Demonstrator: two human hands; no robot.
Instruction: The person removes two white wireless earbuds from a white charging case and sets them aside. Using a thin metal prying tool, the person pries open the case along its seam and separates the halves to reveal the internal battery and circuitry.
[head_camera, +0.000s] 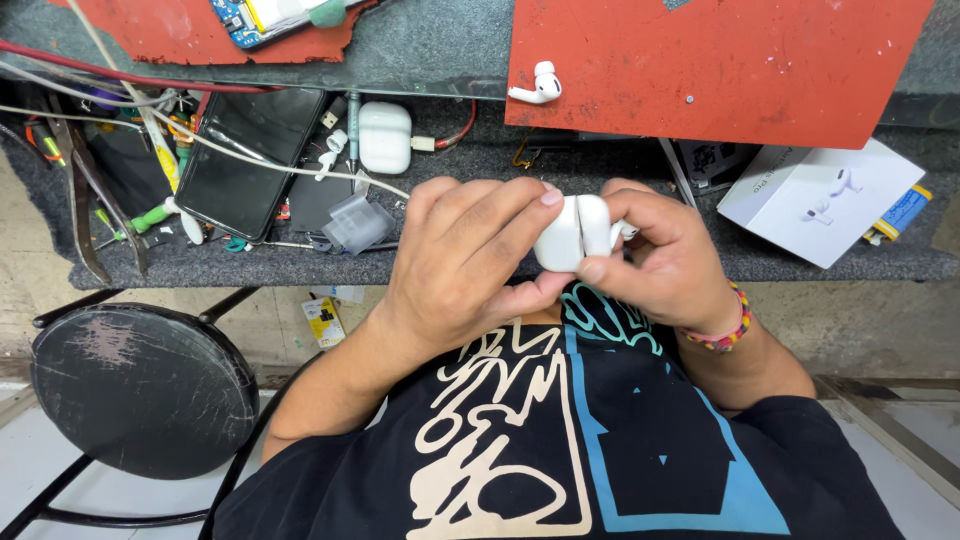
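Over the lap, left hand and right hand curl inward; both grasp the white earbud case.

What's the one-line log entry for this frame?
left hand: grips case | right hand: grips case | earbud: on red mat | stool: left

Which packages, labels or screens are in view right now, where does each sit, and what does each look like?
White earbud box: right side of the bench, flat, rectangular, with earbud pictures on its lid.
Dark phone: left side of the bench, black screen unlit, a white cable lying across it.
Small yellow-and-black packet: on the floor below the bench edge.
Blue-and-yellow item: beside the box, too small to tell what it is.
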